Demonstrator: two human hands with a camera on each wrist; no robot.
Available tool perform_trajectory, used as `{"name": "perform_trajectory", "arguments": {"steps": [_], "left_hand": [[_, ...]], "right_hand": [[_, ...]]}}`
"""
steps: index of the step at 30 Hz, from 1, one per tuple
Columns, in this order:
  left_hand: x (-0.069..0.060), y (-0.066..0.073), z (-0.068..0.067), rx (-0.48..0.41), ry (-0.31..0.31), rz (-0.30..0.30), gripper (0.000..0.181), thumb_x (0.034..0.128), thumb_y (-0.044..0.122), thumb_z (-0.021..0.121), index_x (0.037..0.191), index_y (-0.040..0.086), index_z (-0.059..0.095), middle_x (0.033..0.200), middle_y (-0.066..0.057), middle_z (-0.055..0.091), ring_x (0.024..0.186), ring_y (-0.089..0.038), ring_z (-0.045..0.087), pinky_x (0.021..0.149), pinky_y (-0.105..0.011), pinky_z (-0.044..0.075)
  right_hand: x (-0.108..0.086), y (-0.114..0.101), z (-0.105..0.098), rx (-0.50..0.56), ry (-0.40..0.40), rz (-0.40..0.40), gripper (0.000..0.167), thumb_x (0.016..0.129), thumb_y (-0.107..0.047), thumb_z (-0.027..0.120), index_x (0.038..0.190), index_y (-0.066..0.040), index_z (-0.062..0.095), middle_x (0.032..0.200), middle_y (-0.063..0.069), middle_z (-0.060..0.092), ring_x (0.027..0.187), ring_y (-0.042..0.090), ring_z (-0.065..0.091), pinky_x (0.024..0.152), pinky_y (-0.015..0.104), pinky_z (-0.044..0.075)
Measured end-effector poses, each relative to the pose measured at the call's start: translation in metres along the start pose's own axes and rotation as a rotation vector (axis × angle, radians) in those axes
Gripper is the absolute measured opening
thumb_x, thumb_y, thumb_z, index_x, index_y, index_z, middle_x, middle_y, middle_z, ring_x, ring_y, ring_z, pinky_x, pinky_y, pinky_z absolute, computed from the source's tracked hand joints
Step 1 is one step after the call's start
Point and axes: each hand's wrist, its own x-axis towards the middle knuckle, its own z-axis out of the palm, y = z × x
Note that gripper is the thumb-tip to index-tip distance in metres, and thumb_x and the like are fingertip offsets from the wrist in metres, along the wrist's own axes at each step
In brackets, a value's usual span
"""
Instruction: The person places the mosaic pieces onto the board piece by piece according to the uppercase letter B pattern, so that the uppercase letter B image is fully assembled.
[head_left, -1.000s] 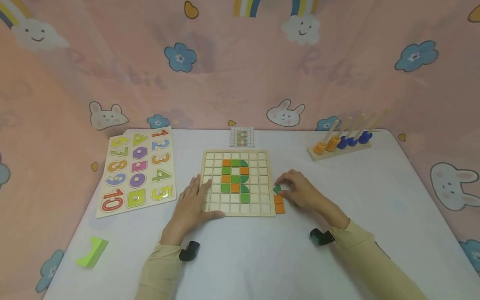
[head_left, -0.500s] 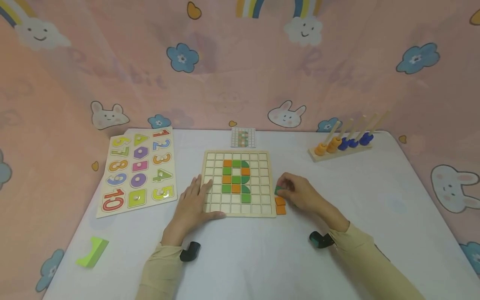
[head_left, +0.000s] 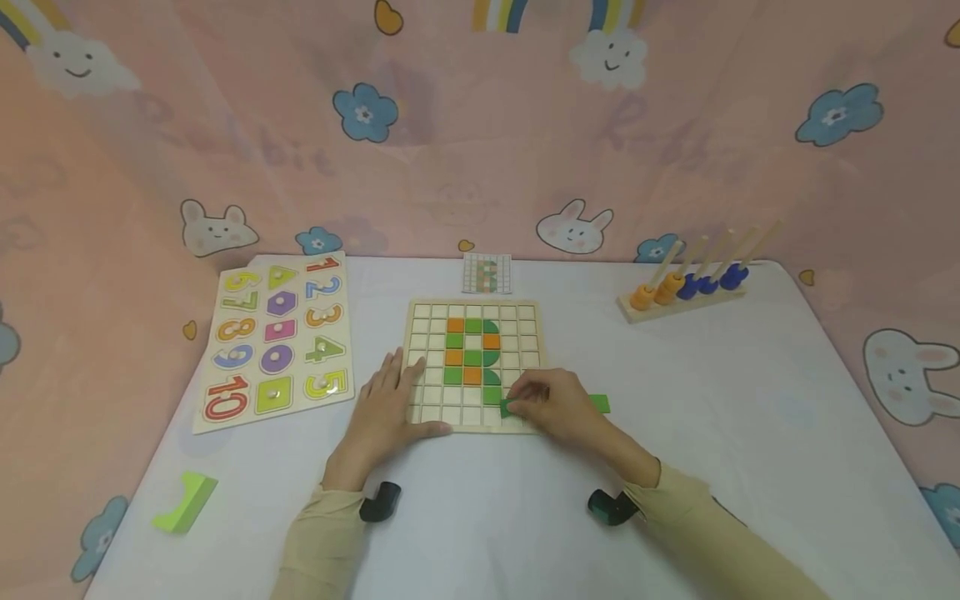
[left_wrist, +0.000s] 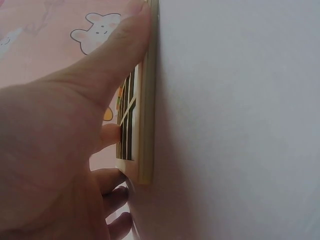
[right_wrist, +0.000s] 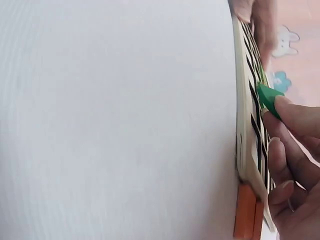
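A wooden grid board (head_left: 463,415) lies on the white table, bearing orange and green tiles (head_left: 472,358) laid out as a letter R. My left hand (head_left: 381,410) rests at its left side with fingers spread, the thumb along the front edge. My right hand (head_left: 555,404) pinches a dark green tile (right_wrist: 269,98) between thumb and fingertips, over the lower right of the board beside the R's lowest green tile. In the right wrist view the tile is tilted, with one side curved. Orange tiles (right_wrist: 246,212) lie against the board's edge; the right hand hides them in the head view.
Behind the board lies a small pattern card (head_left: 487,273). A number puzzle (head_left: 292,392) lies at left, a light green block (head_left: 186,503) front left. A bead-and-peg stand (head_left: 681,300) is at back right. A green tile (head_left: 600,403) shows past my right hand.
My right hand has picked up the green tile from beside the board and moved left with it, over the lower right cells. The left hand has stayed in place.
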Motion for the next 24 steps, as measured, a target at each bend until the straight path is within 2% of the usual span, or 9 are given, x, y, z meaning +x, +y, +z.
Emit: {"name": "perform_trajectory", "arguments": {"steps": [4, 11, 16, 24], "left_hand": [[0.0, 0.0, 0.0, 0.004, -0.006, -0.001, 0.112, 0.0801, 0.056, 0.088, 0.166, 0.01, 0.033, 0.177, -0.023, 0.013, 0.165, -0.043, 0.011, 0.13, -0.064, 0.023], [0.001, 0.0, 0.0, 0.018, -0.004, -0.001, 0.112, 0.0802, 0.057, 0.088, 0.166, 0.01, 0.033, 0.177, -0.024, 0.014, 0.165, -0.043, 0.012, 0.13, -0.064, 0.024], [0.001, 0.0, 0.0, 0.017, -0.003, 0.001, 0.112, 0.0804, 0.058, 0.088, 0.166, 0.01, 0.034, 0.177, -0.024, 0.013, 0.165, -0.044, 0.012, 0.13, -0.064, 0.024], [0.0, -0.001, 0.001, 0.01, -0.002, -0.007, 0.113, 0.0795, 0.058, 0.088, 0.166, 0.011, 0.034, 0.177, -0.023, 0.013, 0.165, -0.043, 0.012, 0.129, -0.065, 0.024]], "right_hand": [[0.001, -0.005, 0.012, -0.022, -0.021, 0.018, 0.007, 0.09, -0.009, 0.084, 0.092, -0.01, 0.078, 0.084, -0.001, 0.072, 0.076, 0.013, 0.057, 0.067, 0.022, 0.047], [0.006, -0.012, 0.021, -0.07, -0.013, 0.064, 0.009, 0.087, -0.01, 0.086, 0.089, -0.015, 0.078, 0.088, -0.002, 0.066, 0.09, 0.017, 0.055, 0.08, 0.031, 0.044], [0.008, -0.015, 0.024, -0.113, -0.001, 0.103, 0.014, 0.085, -0.011, 0.088, 0.09, -0.017, 0.076, 0.089, -0.002, 0.063, 0.086, 0.018, 0.051, 0.074, 0.031, 0.041], [0.01, -0.018, 0.024, -0.094, 0.003, 0.134, 0.023, 0.082, -0.007, 0.089, 0.095, -0.013, 0.071, 0.093, 0.003, 0.063, 0.085, 0.018, 0.049, 0.073, 0.03, 0.039]]}}
